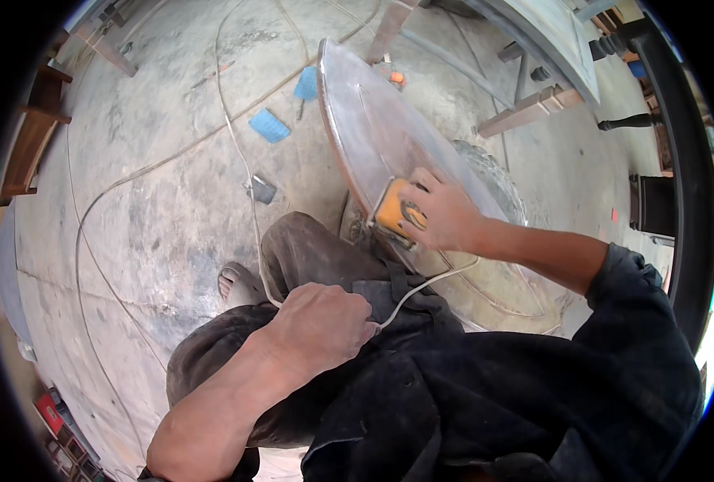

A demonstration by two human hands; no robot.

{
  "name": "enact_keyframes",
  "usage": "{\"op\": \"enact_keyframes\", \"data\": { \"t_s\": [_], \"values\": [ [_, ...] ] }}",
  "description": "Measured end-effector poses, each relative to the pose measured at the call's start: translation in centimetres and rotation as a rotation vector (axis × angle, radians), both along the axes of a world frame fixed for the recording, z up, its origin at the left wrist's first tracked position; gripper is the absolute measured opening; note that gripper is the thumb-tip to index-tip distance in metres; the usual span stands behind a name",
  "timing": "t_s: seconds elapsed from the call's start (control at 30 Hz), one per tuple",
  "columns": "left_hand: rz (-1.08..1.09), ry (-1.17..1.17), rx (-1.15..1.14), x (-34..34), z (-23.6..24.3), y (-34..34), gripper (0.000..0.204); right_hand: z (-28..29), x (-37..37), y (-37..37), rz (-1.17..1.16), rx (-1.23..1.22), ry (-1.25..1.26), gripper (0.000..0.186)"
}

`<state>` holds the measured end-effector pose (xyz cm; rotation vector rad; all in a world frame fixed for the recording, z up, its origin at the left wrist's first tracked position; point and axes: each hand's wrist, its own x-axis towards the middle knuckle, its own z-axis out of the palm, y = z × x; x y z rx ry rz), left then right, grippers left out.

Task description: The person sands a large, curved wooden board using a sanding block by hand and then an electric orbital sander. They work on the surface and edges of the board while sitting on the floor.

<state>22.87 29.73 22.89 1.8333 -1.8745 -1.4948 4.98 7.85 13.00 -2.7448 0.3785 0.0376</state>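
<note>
A long, pointed pale grey board with a brown edge slants across the middle, its near part dusty yellow-beige. My right hand is wrapped round a yellow power sander resting on the board near its left edge. The sander's white cord runs down to my left hand, closed on it above my lap. My bent knee and bare toes show left of the board.
Blue pads, a small dark block and an orange tool lie on the concrete floor, crossed by several cords. Wooden furniture frames stand at upper right, brown wooden pieces at far left, a black frame at right.
</note>
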Motion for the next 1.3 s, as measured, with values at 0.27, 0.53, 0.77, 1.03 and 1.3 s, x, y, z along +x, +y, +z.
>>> {"op": "enact_keyframes", "data": {
  "t_s": [0.27,0.53,0.77,1.03,1.3],
  "values": [
    [-0.051,0.011,-0.105,-1.0,1.3,2.0,0.033,2.4,-10.5,2.4,-0.006,0.126,0.202,0.037],
    [-0.01,-0.043,-0.097,-0.8,0.5,2.3,0.031,-0.8,2.2,-0.6,-0.099,-0.022,0.021,0.043],
    [-0.015,-0.085,0.009,-0.8,0.2,0.9,0.031,-0.9,9.5,-4.7,-0.176,-0.067,0.041,0.049],
    [-0.062,0.129,0.094,-0.4,1.1,0.0,0.03,1.5,-6.3,2.3,0.042,0.077,0.097,0.034],
    [-0.058,0.181,0.094,-0.1,2.0,0.9,0.029,2.6,-13.6,2.5,0.059,0.154,0.172,0.034]
  ]
}}
